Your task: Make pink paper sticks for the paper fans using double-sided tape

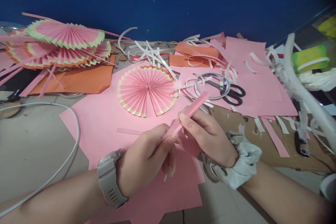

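Between both hands is a narrow folded pink paper strip [196, 104], slanting up to the right. My left hand [154, 150], with a grey watch at the wrist, pinches its lower end. My right hand [203, 129], a pale scrunchie on the wrist, grips it around the middle. Just beyond them lies a pleated paper fan [147, 92], pink with a cream and orange edge, spread nearly to a full circle with a gap at the front. A thin pink strip [128, 131] rests on the pink paper sheets [97, 129] under my hands.
Stacked pleated fans [68, 36] stand at the back left on orange paper [78, 78]. Black-handled scissors [235, 94] lie through a tape roll [196, 85] right of the fan. White paper offcuts [152, 54] litter the back. A white cable [76, 122] loops at left.
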The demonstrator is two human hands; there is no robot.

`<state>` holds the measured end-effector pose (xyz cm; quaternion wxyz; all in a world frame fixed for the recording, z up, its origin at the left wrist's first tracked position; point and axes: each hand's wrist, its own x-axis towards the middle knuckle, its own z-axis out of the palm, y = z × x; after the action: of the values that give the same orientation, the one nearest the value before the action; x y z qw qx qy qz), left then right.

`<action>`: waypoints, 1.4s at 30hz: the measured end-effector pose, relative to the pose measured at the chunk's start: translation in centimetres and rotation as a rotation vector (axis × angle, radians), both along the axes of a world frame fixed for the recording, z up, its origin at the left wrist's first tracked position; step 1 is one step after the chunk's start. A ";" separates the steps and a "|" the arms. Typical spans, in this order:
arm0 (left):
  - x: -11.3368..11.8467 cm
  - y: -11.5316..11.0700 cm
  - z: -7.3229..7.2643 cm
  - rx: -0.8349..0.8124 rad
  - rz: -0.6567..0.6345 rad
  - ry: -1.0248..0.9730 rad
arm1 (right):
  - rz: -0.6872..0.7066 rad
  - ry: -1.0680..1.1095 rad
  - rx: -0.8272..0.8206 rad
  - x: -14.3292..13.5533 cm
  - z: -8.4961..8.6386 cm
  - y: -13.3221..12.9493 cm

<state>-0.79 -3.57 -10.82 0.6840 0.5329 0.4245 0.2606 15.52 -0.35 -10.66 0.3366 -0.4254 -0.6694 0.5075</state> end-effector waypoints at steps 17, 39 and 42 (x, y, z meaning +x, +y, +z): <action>0.2 0.0 0.0 -0.014 0.021 -0.008 | 0.169 -0.106 -0.049 0.1 0.0 0.3; 0.1 0.1 -0.3 -0.002 0.002 -0.086 | 0.115 -0.112 -0.036 0.3 -0.1 0.2; 0.2 0.2 -0.1 -0.011 -0.013 -0.132 | 0.107 -0.102 -0.013 0.3 -0.2 0.1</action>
<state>-0.59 -3.36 -10.94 0.7153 0.5134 0.3764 0.2882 15.80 -0.29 -10.82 0.2716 -0.4163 -0.7041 0.5070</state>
